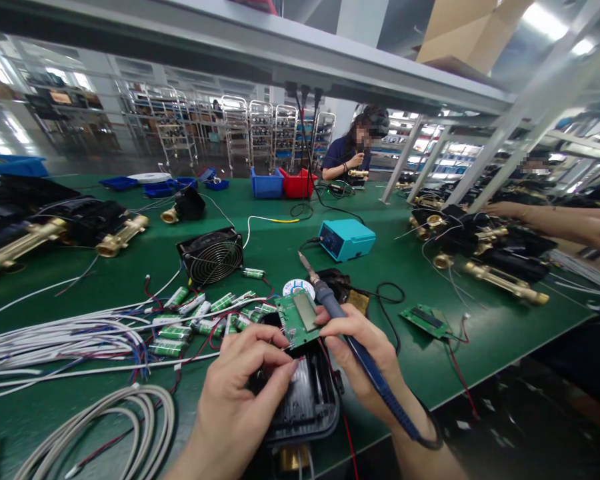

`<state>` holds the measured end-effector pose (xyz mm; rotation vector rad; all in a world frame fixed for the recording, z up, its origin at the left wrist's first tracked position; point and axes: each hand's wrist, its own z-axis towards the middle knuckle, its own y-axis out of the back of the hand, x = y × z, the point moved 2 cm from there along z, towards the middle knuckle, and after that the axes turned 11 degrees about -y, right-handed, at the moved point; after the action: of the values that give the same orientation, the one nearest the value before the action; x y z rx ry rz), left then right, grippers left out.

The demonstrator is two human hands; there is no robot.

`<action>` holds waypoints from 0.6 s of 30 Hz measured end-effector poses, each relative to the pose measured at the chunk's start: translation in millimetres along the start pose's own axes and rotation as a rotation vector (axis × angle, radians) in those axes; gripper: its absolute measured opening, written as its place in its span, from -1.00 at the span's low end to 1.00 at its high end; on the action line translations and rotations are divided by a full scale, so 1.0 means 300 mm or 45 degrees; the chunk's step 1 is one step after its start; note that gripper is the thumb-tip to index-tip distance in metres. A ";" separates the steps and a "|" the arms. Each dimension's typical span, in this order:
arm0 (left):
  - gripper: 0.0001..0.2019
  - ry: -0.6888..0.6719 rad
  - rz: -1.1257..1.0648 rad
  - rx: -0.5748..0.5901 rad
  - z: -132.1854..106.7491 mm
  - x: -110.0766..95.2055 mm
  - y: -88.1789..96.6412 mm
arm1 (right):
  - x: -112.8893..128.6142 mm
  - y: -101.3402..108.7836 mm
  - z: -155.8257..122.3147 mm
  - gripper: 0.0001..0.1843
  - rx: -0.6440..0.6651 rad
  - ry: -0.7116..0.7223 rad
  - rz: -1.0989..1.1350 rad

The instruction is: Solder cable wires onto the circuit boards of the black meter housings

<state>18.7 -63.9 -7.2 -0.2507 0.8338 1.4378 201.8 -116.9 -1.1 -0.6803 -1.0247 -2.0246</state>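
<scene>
My right hand (363, 353) is closed around a blue-handled soldering iron (333, 303), its tip pointing up and away from me. Its thumb and fingertips also meet the edge of a green circuit board (294, 319) with a grey display. Close by, my left hand (247, 387) pinches thumb and finger together at the board's lower edge; what lies between them is too small to make out. Beneath both hands is an open black housing (307, 407), partly covered by the board and my left hand. A brass fitting (295, 459) shows at its near end.
Battery cells (173, 333) and white cables (60, 347) lie to the left, near a black fan (213, 257). Behind the iron stands a turquoise soldering station (347, 240). Another circuit board (425, 320) and brass-fitted meters (505, 280) lie right. A co-worker (347, 157) sits opposite; another person's arms (555, 220) reach in.
</scene>
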 end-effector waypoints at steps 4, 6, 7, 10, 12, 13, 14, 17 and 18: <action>-0.84 -0.079 0.161 -0.044 -0.002 -0.011 0.002 | -0.023 -0.001 -0.015 -0.78 -0.023 -0.028 0.093; -0.83 -0.071 0.181 -0.053 -0.007 -0.011 0.004 | -0.024 -0.005 -0.018 -0.76 -0.025 -0.020 0.105; -0.83 -0.060 0.179 -0.056 -0.009 -0.009 0.005 | -0.024 -0.006 -0.019 -0.75 -0.028 -0.021 0.110; -0.82 -0.017 0.155 -0.071 -0.015 -0.003 0.007 | -0.019 -0.007 -0.019 -0.72 -0.038 -0.045 0.120; -0.82 0.002 0.153 -0.082 -0.017 0.000 0.006 | -0.016 -0.007 -0.020 -0.71 -0.046 -0.068 0.119; -0.83 0.009 0.156 -0.084 -0.018 0.002 0.006 | -0.014 -0.006 -0.021 -0.71 -0.049 -0.080 0.116; -0.83 0.017 0.159 -0.085 -0.018 0.003 0.006 | -0.013 -0.007 -0.022 -0.71 -0.054 -0.092 0.112; -0.83 0.037 0.151 -0.087 -0.016 0.005 0.007 | -0.015 -0.009 -0.025 -0.70 -0.134 -0.128 0.125; -0.83 0.042 0.141 -0.088 -0.015 0.005 0.007 | -0.018 -0.009 -0.025 -0.68 -0.189 -0.144 0.144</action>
<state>14.9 -65.0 -10.5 -0.2848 0.8363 1.5714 201.7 -120.1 -10.1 -0.9192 -0.8846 -1.9958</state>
